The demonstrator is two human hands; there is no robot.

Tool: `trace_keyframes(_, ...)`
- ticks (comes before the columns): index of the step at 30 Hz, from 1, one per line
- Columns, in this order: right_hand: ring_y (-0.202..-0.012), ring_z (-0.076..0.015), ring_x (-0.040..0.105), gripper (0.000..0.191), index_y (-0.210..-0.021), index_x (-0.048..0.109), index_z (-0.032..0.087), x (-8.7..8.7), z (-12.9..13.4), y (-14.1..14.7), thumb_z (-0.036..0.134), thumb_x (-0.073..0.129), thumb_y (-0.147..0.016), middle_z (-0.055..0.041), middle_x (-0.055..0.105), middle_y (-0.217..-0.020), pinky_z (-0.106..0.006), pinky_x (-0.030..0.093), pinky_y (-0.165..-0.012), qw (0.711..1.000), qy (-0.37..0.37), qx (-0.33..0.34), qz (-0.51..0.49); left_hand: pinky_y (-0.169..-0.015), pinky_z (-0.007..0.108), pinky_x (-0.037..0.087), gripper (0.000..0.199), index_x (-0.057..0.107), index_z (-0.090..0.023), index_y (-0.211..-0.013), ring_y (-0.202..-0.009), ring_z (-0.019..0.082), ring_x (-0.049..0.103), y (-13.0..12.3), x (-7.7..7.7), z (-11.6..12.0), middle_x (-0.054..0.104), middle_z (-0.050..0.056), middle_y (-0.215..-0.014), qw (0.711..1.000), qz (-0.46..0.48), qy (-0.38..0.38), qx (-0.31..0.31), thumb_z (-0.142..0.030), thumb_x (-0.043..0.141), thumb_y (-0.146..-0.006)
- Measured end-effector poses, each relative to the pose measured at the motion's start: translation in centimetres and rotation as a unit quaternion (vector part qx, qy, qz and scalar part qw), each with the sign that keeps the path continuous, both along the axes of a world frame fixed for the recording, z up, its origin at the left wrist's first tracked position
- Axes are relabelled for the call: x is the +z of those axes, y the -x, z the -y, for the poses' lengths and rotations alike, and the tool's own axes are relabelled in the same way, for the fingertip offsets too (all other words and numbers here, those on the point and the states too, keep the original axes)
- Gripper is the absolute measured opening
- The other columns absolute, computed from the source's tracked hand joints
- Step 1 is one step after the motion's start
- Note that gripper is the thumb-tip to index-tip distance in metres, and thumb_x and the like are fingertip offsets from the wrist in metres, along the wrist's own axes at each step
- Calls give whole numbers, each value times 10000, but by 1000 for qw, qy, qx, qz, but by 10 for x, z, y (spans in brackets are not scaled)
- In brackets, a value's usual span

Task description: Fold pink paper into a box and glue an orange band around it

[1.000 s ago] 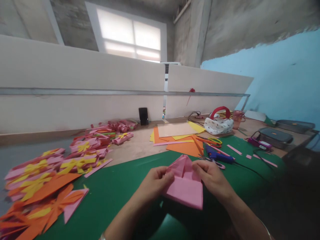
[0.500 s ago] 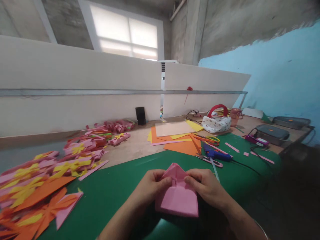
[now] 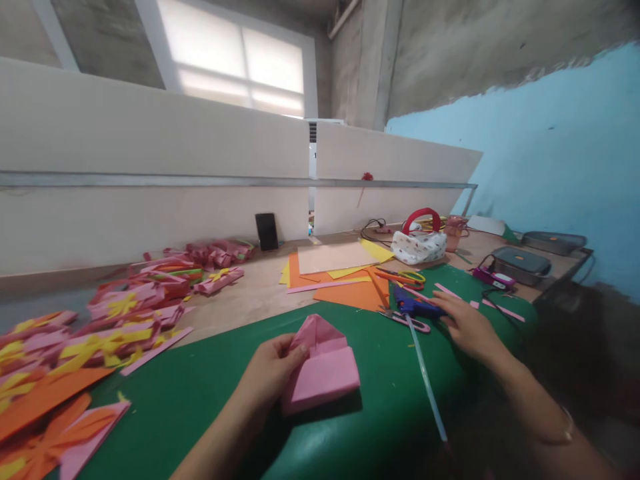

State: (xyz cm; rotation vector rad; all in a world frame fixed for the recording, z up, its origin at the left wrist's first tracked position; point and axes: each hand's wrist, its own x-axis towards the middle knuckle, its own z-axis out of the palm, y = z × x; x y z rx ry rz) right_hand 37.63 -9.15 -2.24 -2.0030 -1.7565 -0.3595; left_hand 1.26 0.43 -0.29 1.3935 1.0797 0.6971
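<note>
My left hand pinches the left edge of a folded pink paper piece, thumb on top. The piece has a pointed flap at its far end and is held just above the green mat. My right hand is at the handle of a blue glue gun, fingers over it and thumb at the near side. The gun lies on the mat, with a long clear glue stick stretching from near it towards me. Pink-handled scissors lie beside the gun.
Pink, yellow and orange paper pieces are heaped at left. Orange sheets and yellow-handled scissors lie beyond the mat. A phone leans on the partition. A white bag, purple power strip and container stand at right.
My right hand has let go of the pink paper and moved right to the glue gun. My left hand keeps the paper, now further left. The view has turned slightly right.
</note>
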Motion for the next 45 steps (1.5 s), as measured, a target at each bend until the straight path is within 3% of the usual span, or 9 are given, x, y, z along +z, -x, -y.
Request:
trace_keyframes(4, -1082, -280, 561, 509, -1193, 572, 147, -7, -20, -9, 33, 431, -716, -159, 626, -1145, -449, 430, -931, 997, 46, 67, -4, -457, 217, 324, 412, 666, -101, -891, -524, 128, 507, 1, -2, -3, 652, 40, -649, 999, 12, -3, 31, -410, 650, -619)
trace_keyframes(9, -1083, -237, 565, 453, -1181, 567, 207, -3, -7, -21, 91, 421, -768, -104, 620, -1166, -372, 448, -920, 994, 29, 103, -28, -474, 228, 337, 404, 656, -91, -898, -540, 141, 521, 5, -1, -7, 664, 51, -672, 999, -39, -20, 24, -397, 620, -636)
trace_keyframes(15, -1057, -258, 585, 436, -1125, 613, 161, 2, 17, -91, 124, 413, -739, -120, 637, -1137, -387, 456, -903, 999, -19, -34, 9, -545, 268, 385, 405, 642, -97, -926, -659, 214, 599, 4, 2, -13, 692, 76, -758, 987, -140, -75, -6, -392, 528, -673)
trace_keyframes(19, -934, -239, 640, 425, -930, 703, 173, 15, 11, -108, 47, 409, -650, -93, 693, -997, -347, 503, -807, 997, 11, -67, 32, -655, 313, 426, 370, 619, -133, -1010, -793, 265, 631, 11, 6, -16, 706, 83, -852, 955, -266, -135, -7, -291, 499, -697)
trace_keyframes(27, -921, -220, 626, 253, -920, 703, 184, 57, -89, -40, 170, 468, -824, -78, 703, -977, -287, 466, -785, 993, 93, -24, 70, -973, 413, 354, 480, 497, -111, -1232, -1152, 303, 481, 29, 5, -28, 549, 146, -1226, 829, -417, -342, 151, -173, 429, -760)
trace_keyframes(34, -992, -214, 582, 237, -1082, 596, 174, 49, -135, 32, 280, 536, -879, -87, 611, -1119, -369, 465, -840, 983, 147, -23, 109, -950, 400, 387, 444, 516, -114, -1194, -1085, 272, 509, 29, 4, -28, 541, 135, -1121, 831, -365, -382, 173, -250, 428, -781)
trace_keyframes(38, -1020, -255, 593, 199, -960, 677, 165, 62, -114, 38, 161, 514, -846, -133, 694, -973, -314, 433, -831, 979, 143, -78, 126, -904, 396, 419, 415, 540, -141, -1153, -1057, 266, 517, 27, 5, -24, 540, 120, -1106, 841, -304, -408, 184, -269, 434, -772)
trace_keyframes(41, -881, -301, 648, 244, -839, 699, 123, 70, -69, 30, 119, 456, -827, -184, 708, -860, -350, 467, -710, 969, 138, -163, 122, -800, 348, 463, 355, 580, -182, -1086, -952, 240, 563, 21, 10, -15, 576, 90, -1089, 864, -226, -415, 173, -298, 462, -772)
trace_keyframes(45, -702, -257, 679, 256, -842, 692, 191, 53, 6, 47, 179, 437, -825, -101, 723, -785, -313, 491, -580, 966, 115, -222, 66, -656, 278, 462, 254, 669, -212, -854, -676, 179, 590, 4, 15, 8, 648, 25, -728, 944, -101, -314, 21, -391, 505, -780)
